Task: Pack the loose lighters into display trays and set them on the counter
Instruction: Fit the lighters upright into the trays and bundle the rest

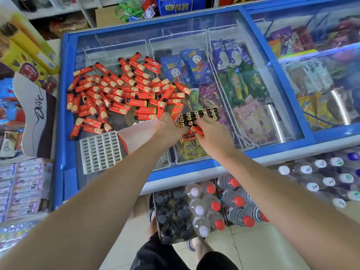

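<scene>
Red-and-gold loose lighters [120, 90] heaped on freezer lid [68, 117], both hands (left [171, 126], right [209, 129]) gripping part-filled tray [198, 116]

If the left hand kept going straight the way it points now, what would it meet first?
Probably the tray of lighters, which the left hand already seems to touch at its near-left edge. Beyond lies the loose red lighter pile; depth is unclear.

Loose lighters [116, 90] showing red with gold ends, scattered toward the freezer lid's [66, 106] left edge; lid frame showing blue. Empty tray [100, 152] showing white at the near-left corner. Packed lighter tops [198, 116] showing black with gold rings.
</scene>
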`<act>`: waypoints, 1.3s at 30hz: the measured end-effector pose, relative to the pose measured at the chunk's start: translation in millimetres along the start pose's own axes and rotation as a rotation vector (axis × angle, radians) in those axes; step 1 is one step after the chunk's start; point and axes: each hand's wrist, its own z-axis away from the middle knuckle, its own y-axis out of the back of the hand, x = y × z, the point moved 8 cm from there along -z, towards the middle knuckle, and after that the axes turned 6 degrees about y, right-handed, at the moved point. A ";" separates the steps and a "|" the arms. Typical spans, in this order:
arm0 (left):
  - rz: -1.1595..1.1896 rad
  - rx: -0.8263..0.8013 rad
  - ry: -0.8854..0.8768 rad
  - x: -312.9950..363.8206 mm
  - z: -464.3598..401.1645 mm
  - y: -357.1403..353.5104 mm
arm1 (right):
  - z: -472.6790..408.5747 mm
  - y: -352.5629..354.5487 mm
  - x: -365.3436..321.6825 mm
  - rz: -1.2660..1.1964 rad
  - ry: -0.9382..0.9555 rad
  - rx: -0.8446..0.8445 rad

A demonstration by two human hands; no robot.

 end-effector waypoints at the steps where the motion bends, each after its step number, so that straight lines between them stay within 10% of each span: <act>1: 0.001 0.002 -0.001 -0.5 -1.2 -0.2 | 0.9 -1.1 -0.4 0.010 0.012 0.012; 19: -0.057 0.025 0.016 0.8 -11.3 -7.5 | 24.0 10.9 24.9 -0.461 -0.332 0.209; 39: -0.078 0.017 0.015 -3.4 -11.6 -11.3 | 22.5 20.3 27.1 -0.303 -0.121 0.191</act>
